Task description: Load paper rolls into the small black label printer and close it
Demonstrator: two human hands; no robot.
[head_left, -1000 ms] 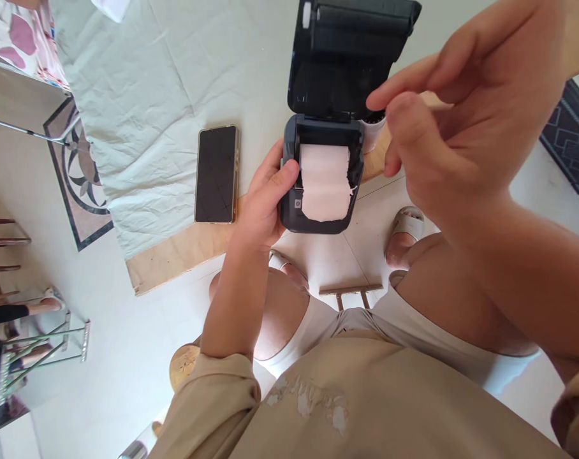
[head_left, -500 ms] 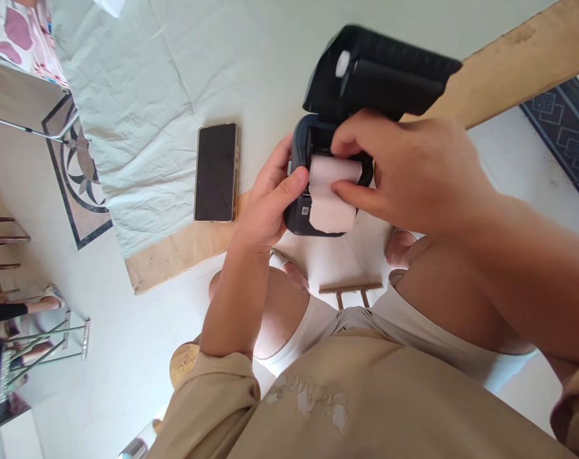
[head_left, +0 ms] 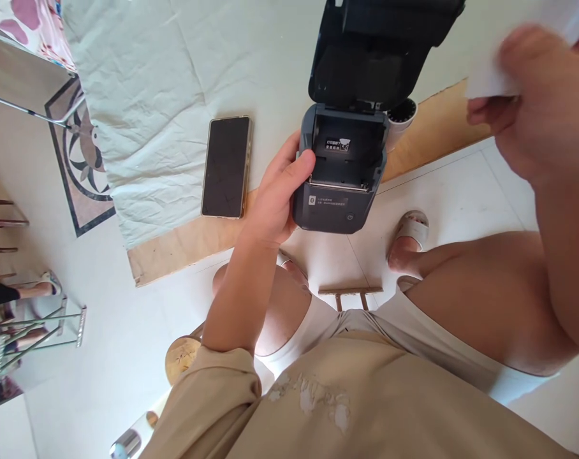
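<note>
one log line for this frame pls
left hand: grips printer | lid: open | paper bay: bare | right hand: lifted, holds white paper | phone: on cloth

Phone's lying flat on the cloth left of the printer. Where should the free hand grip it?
Take the phone by its two long edges, coming from above. It lies flat, screen up, on the cloth, so only its thin sides offer purchase. The left hand holds the printer just beside it.

One head-worn camera looks steeply down, close over the lap, table edge [head_left: 184, 245] and floor.
</note>
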